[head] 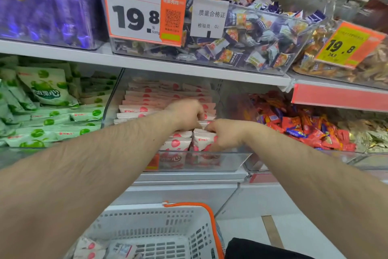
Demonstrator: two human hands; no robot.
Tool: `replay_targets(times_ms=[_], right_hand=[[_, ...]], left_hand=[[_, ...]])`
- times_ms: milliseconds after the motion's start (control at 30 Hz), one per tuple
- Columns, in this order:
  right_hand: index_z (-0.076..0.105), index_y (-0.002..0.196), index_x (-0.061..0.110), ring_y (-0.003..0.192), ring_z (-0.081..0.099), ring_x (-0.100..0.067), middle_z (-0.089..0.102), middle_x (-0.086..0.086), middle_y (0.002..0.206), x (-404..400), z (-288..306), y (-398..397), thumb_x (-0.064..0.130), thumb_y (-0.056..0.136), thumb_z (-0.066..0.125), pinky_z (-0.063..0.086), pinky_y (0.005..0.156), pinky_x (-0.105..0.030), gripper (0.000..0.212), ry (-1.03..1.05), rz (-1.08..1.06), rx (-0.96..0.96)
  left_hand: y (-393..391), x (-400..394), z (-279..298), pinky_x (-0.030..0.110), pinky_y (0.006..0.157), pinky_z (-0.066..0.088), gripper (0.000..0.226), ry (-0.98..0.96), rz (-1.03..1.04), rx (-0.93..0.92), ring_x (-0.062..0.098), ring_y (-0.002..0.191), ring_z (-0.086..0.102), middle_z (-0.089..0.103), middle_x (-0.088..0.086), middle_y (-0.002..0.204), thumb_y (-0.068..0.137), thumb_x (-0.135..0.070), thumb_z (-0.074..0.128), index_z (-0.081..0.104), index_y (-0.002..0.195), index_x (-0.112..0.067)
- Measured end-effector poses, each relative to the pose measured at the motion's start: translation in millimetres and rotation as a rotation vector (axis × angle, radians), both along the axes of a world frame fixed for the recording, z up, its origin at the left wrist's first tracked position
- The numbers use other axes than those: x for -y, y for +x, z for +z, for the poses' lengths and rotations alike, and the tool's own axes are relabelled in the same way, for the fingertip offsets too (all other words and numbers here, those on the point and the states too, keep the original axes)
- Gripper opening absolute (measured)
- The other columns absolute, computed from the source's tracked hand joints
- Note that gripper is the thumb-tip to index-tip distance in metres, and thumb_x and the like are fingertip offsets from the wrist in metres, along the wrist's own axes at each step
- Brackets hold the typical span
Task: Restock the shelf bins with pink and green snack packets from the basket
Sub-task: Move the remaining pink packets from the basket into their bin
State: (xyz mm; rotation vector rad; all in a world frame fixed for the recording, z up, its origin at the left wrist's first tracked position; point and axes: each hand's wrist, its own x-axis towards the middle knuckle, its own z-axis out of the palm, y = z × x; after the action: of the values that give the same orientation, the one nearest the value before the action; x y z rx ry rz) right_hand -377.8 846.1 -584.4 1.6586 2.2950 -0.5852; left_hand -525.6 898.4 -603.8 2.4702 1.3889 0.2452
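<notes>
Both my arms reach into the clear middle bin on the lower shelf, which holds rows of pink snack packets. My left hand is curled down on the packets near the bin's middle. My right hand grips the top edge of a pink packet at the front row. The bin to the left is full of green snack packets. Below, the white basket with an orange handle holds a few pink packets at its bottom.
A bin of red and blue wrapped sweets sits to the right. The upper shelf carries bins of purple packets with an orange 19.8 price tag and a yellow tag. The shelf edge overhangs the bins.
</notes>
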Motion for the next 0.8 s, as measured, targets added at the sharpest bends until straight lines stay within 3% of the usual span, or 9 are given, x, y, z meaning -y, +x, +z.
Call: replay_targets(times_ms=[67, 167, 267, 400, 533, 633, 700, 733, 800], right_hand=[[0.057, 0.112, 0.012, 0.070, 0.060, -0.015, 0.060, -0.001, 0.090, 0, 7, 6, 0.018, 0.079, 0.075, 0.053, 0.061, -0.028, 0.038, -0.062, -0.112, -0.071], [0.062, 0.106, 0.006, 0.063, 0.063, -0.013, 0.061, -0.005, 0.092, 1, 11, 10, 0.010, 0.075, 0.079, 0.059, 0.058, -0.029, 0.036, -0.091, -0.232, -0.130], [0.063, 0.081, 0.017, 0.055, 0.056, -0.009, 0.058, 0.003, 0.076, 0, 4, 1, 0.012, 0.077, 0.078, 0.047, 0.048, -0.019, 0.016, -0.024, -0.166, -0.077], [0.066, 0.081, 0.018, 0.053, 0.051, -0.009, 0.055, 0.007, 0.063, 1, -8, -7, 0.011, 0.078, 0.075, 0.041, 0.048, -0.016, 0.012, -0.006, -0.194, -0.109], [0.070, 0.100, 0.016, 0.070, 0.064, -0.020, 0.070, -0.006, 0.091, 6, 9, 14, 0.023, 0.078, 0.079, 0.054, 0.071, -0.030, 0.024, -0.250, -0.486, -0.369], [0.063, 0.117, 0.011, 0.088, 0.068, -0.030, 0.066, -0.013, 0.107, 3, 14, 14, 0.048, 0.085, 0.068, 0.057, 0.085, -0.045, 0.048, -0.136, -0.831, -0.685], [0.054, 0.131, 0.014, 0.112, 0.058, -0.037, 0.057, -0.013, 0.126, 0, 9, 3, 0.060, 0.092, 0.051, 0.050, 0.090, -0.048, 0.061, -0.080, -0.946, -0.737], [0.055, 0.130, 0.014, 0.114, 0.058, -0.035, 0.058, -0.013, 0.128, 0, 6, -3, 0.061, 0.095, 0.042, 0.048, 0.088, -0.043, 0.059, -0.103, -0.951, -0.740], [0.065, 0.102, 0.015, 0.080, 0.068, -0.022, 0.070, -0.009, 0.096, -1, 0, -13, 0.055, 0.100, 0.032, 0.052, 0.068, -0.027, 0.052, -0.205, -0.968, -0.836]], left_hand=[[0, 0, 0, 0.024, 0.071, 0.042, 0.024, 0.003, 0.006, 0.000, 0.012, 0.082, 0.055, 0.061, -0.009, 0.091, 0.084, -0.029, 0.074, 0.071, 0.106, -0.021], [0, 1, 1, 0.025, 0.072, 0.047, 0.024, -0.010, 0.005, -0.011, 0.014, 0.083, 0.059, 0.065, -0.008, 0.091, 0.081, -0.030, 0.077, 0.072, 0.102, -0.021], [0, 3, 4, 0.027, 0.073, 0.052, 0.018, -0.021, 0.005, -0.033, 0.014, 0.081, 0.063, 0.068, -0.009, 0.085, 0.080, -0.026, 0.078, 0.073, 0.096, -0.023], [-1, 9, 7, 0.032, 0.079, 0.055, 0.011, -0.016, 0.010, -0.037, 0.015, 0.086, 0.065, 0.071, -0.008, 0.094, 0.084, -0.024, 0.072, 0.073, 0.095, -0.026], [-7, 20, 9, 0.033, 0.089, 0.052, 0.022, -0.001, 0.045, 0.015, 0.014, 0.101, 0.064, 0.070, -0.010, 0.111, 0.091, -0.023, 0.061, 0.072, 0.110, -0.028], [-15, 33, 4, 0.035, 0.093, 0.050, 0.028, 0.028, 0.108, 0.112, 0.017, 0.107, 0.061, 0.067, -0.009, 0.120, 0.095, -0.031, 0.051, 0.067, 0.118, -0.032], [-18, 44, -1, 0.038, 0.092, 0.049, 0.030, 0.084, 0.148, 0.141, 0.020, 0.108, 0.059, 0.066, -0.006, 0.120, 0.096, -0.039, 0.046, 0.065, 0.119, -0.032], [-19, 50, -4, 0.038, 0.094, 0.047, 0.034, 0.130, 0.159, 0.117, 0.021, 0.111, 0.057, 0.065, -0.004, 0.123, 0.096, -0.042, 0.044, 0.063, 0.121, -0.031], [-18, 61, -6, 0.040, 0.100, 0.040, 0.043, 0.188, 0.169, 0.026, 0.024, 0.122, 0.051, 0.058, 0.000, 0.134, 0.096, -0.047, 0.039, 0.057, 0.129, -0.028]])
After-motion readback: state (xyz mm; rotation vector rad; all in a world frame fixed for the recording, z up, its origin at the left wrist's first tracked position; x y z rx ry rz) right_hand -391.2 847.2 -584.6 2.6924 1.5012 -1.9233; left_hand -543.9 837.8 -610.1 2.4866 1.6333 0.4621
